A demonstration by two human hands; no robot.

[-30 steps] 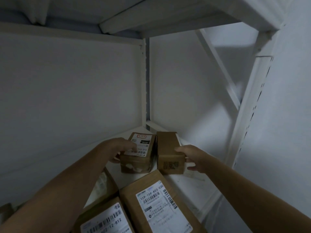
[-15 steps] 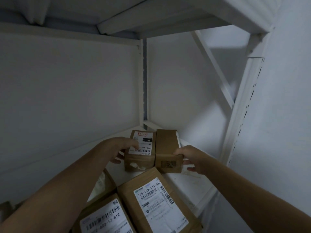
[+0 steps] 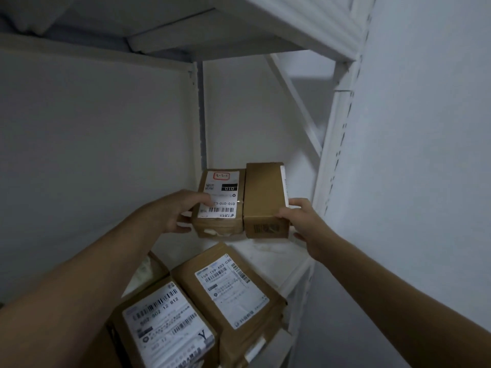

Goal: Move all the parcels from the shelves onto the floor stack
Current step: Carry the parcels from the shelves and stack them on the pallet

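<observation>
fingers [image 3: 204, 201] of the left hand [image 3: 180, 211] are being curled round the left side of the labelled parcel [image 3: 220, 205], marked "010-010". the plain parcel [image 3: 264, 192] touching it is being gripped at its right edge by the right hand [image 3: 300, 221]. both are being squeezed together over the white shelf [image 3: 268, 247], where a gap was showing a second ago. nearer, a bigger parcel [image 3: 231, 285] is being left lying, label reading "159-159-a03 030".

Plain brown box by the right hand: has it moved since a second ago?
Yes. The plain brown box has risen away from the large front parcel; bare shelf now shows between them. It also closed against the labelled box.
</observation>
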